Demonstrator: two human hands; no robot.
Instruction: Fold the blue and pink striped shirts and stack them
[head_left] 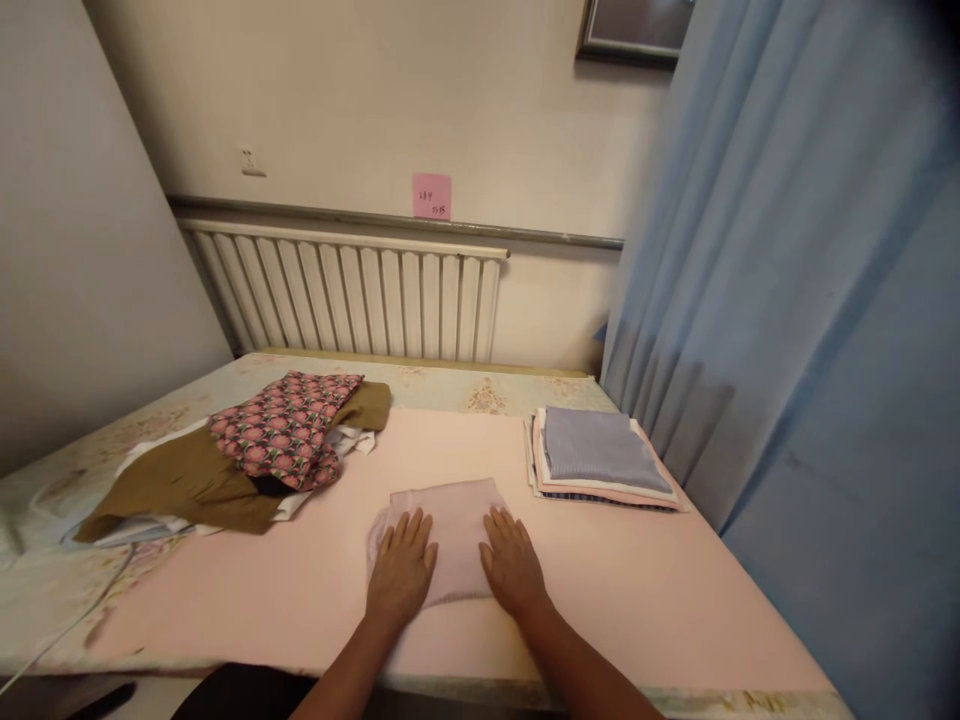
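A pale pink-lilac piece of fabric [457,535], folded into a rough rectangle, lies flat in front of me on the pink cloth [622,600]. My left hand [405,565] rests palm down on its left part, fingers stretched out. On its right edge lies my right hand [514,562], also flat with the fingers extended. Some looser, sheer fabric shows beyond the left hand at the left edge. What kind of garment it is I cannot tell.
At the left is a loose heap with patterned red-pink fabric [289,430] over a brown garment [195,490]. A folded stack topped with grey-blue cloth [596,445] sits at right, near a blue curtain [750,250]. A radiator [360,290] stands behind the table.
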